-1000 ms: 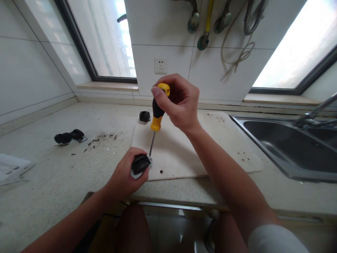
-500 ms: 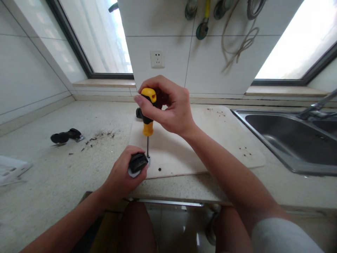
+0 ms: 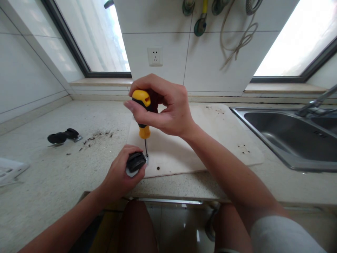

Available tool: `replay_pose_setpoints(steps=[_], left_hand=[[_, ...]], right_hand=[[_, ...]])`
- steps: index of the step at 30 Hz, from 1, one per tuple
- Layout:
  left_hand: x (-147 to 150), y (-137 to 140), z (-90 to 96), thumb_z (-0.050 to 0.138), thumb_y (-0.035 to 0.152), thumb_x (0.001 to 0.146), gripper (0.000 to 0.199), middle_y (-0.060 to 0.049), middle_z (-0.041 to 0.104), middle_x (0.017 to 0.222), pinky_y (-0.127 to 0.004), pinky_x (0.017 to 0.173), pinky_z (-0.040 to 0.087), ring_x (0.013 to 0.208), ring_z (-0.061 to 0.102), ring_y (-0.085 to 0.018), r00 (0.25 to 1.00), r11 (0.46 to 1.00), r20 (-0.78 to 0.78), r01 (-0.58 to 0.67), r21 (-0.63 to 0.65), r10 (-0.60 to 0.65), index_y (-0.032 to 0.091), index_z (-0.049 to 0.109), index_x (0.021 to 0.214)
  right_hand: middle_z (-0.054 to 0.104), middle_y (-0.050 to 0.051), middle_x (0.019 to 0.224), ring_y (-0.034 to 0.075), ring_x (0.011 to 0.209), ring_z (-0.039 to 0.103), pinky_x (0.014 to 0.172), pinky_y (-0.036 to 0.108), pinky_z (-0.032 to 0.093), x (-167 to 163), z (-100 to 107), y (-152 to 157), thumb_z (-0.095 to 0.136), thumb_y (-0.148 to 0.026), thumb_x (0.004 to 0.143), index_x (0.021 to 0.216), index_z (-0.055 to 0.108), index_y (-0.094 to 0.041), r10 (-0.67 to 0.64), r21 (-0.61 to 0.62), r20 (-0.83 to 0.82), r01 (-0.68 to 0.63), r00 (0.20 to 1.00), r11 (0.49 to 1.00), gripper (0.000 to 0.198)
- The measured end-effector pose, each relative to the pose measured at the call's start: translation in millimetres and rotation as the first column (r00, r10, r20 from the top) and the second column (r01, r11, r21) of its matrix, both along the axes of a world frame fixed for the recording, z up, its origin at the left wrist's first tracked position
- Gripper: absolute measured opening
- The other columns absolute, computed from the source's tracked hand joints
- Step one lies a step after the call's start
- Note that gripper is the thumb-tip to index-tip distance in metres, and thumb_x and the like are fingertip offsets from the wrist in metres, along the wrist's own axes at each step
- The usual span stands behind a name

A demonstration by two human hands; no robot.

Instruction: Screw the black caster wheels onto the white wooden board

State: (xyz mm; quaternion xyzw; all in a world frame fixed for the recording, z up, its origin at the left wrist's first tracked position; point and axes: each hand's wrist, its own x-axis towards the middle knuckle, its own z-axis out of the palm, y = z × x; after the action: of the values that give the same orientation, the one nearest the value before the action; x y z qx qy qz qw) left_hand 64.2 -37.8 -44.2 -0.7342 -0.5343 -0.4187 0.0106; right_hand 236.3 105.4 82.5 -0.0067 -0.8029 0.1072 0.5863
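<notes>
My right hand [image 3: 163, 105] is wrapped round the handle of a yellow and black screwdriver [image 3: 144, 132], its shaft pointing down. The tip meets the metal mounting plate of a black caster wheel [image 3: 136, 161]. That caster sits at the near left corner of a white board [image 3: 179, 154], and my left hand [image 3: 122, 172] grips it between thumb and fingers. Whether a screw is under the tip is too small to make out. Screw holes show at the board's right corners, and one larger dark hole lies near its front edge.
Two loose black casters [image 3: 63, 136] lie on the speckled countertop [image 3: 79, 168], beside dark debris [image 3: 98, 137]. A white plastic piece [image 3: 10, 170] is at the far left. On the right is a steel sink [image 3: 273, 133] with a faucet [image 3: 313, 107]. A socket [image 3: 155, 57] is on the wall.
The screwdriver handle has tipped to the left and my right hand has shifted left with it, its fingers turned slightly. My left hand still holds the caster in place. The view has shifted slightly.
</notes>
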Motion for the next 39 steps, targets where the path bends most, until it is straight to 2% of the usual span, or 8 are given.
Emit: replay_pose_setpoints(steps=[7, 14, 18, 21, 26, 29, 34, 39], left_hand=[[0, 0, 0.7, 0.074, 0.021, 0.096, 0.034, -0.008, 0.070, 0.114, -0.038, 0.090, 0.065, 0.101, 0.073, -0.023, 1.000, 1.000, -0.007, 0.007, 0.007, -0.006, 0.023, 0.060, 0.128], [0, 1, 0.3, 0.073, 0.021, 0.096, 0.034, -0.008, 0.070, 0.114, -0.037, 0.089, 0.065, 0.101, 0.074, -0.023, 1.000, 1.000, -0.004, 0.012, 0.003, -0.012, 0.024, 0.060, 0.128], [0, 0, -0.1, 0.074, 0.020, 0.096, 0.035, -0.008, 0.070, 0.114, -0.037, 0.089, 0.066, 0.101, 0.074, -0.023, 1.000, 1.000, -0.003, 0.010, 0.007, -0.010, 0.024, 0.060, 0.128], [0, -1, 0.2, 0.074, 0.021, 0.096, 0.035, -0.008, 0.070, 0.114, -0.038, 0.090, 0.066, 0.101, 0.074, -0.023, 1.000, 1.000, 0.006, 0.004, -0.002, -0.004, 0.024, 0.060, 0.128], [0, -1, 0.4, 0.074, 0.022, 0.095, 0.035, -0.008, 0.070, 0.113, -0.038, 0.088, 0.067, 0.099, 0.074, -0.023, 1.000, 1.000, 0.007, -0.010, 0.001, 0.010, 0.024, 0.060, 0.127], [1, 0, 0.2, 0.075, 0.022, 0.095, 0.034, -0.007, 0.070, 0.111, -0.038, 0.086, 0.067, 0.096, 0.075, -0.022, 1.000, 1.000, 0.003, -0.015, 0.006, 0.015, 0.024, 0.060, 0.125], [1, 0, 0.1, 0.076, 0.022, 0.093, 0.035, -0.006, 0.071, 0.108, -0.039, 0.086, 0.068, 0.093, 0.076, -0.022, 1.000, 1.000, 0.017, -0.023, 0.007, 0.023, 0.025, 0.060, 0.124], [2, -1, 1.9, 0.076, 0.021, 0.092, 0.035, -0.006, 0.072, 0.109, -0.041, 0.088, 0.068, 0.095, 0.076, -0.024, 0.999, 1.000, 0.032, -0.021, -0.001, 0.021, 0.025, 0.061, 0.124]], right_hand=[[0.069, -0.001, 0.099, 0.008, 0.080, 0.062, 0.080, 0.025, 0.061, 4, 3, -7, 0.064, -0.035, 0.112, 0.110, 0.067, -0.019, 0.095, -0.058, -0.039, -0.097, 0.995, 0.994, 0.017], [0.073, 0.004, 0.104, 0.012, 0.084, 0.067, 0.070, 0.024, 0.057, 10, 9, -6, 0.065, -0.044, 0.111, 0.116, 0.069, -0.020, 0.075, -0.122, 0.066, -0.067, 0.995, 0.990, 0.025], [0.070, -0.001, 0.098, 0.009, 0.079, 0.062, 0.075, 0.025, 0.058, 5, 5, -5, 0.069, -0.042, 0.110, 0.109, 0.070, -0.019, 0.132, -0.094, -0.008, -0.132, 0.991, 0.987, 0.022], [0.066, -0.005, 0.096, 0.007, 0.078, 0.059, 0.083, 0.025, 0.059, 4, 5, -8, 0.070, -0.033, 0.108, 0.105, 0.069, -0.019, 0.138, -0.087, -0.052, -0.142, 0.989, 0.986, 0.014], [0.063, -0.004, 0.094, 0.008, 0.076, 0.054, 0.079, 0.025, 0.058, 13, 16, -18, 0.075, -0.029, 0.104, 0.099, 0.067, -0.020, 0.191, -0.110, 0.058, -0.184, 0.980, 0.977, 0.013], [0.060, -0.004, 0.097, 0.008, 0.077, 0.053, 0.077, 0.025, 0.057, 15, 16, -22, 0.072, -0.028, 0.107, 0.099, 0.065, -0.020, 0.214, -0.120, 0.071, -0.205, 0.974, 0.971, 0.013], [0.061, -0.003, 0.101, 0.008, 0.081, 0.058, 0.077, 0.025, 0.058, 13, 9, -20, 0.065, -0.032, 0.113, 0.106, 0.064, -0.020, 0.219, -0.040, 0.110, -0.215, 0.970, 0.976, 0.014], [0.072, 0.001, 0.108, 0.013, 0.100, 0.071, 0.096, 0.024, 0.062, 14, 15, -16, 0.060, -0.041, 0.116, 0.115, 0.071, -0.021, 0.162, -0.017, 0.225, -0.162, 0.961, 0.987, 0.022]])
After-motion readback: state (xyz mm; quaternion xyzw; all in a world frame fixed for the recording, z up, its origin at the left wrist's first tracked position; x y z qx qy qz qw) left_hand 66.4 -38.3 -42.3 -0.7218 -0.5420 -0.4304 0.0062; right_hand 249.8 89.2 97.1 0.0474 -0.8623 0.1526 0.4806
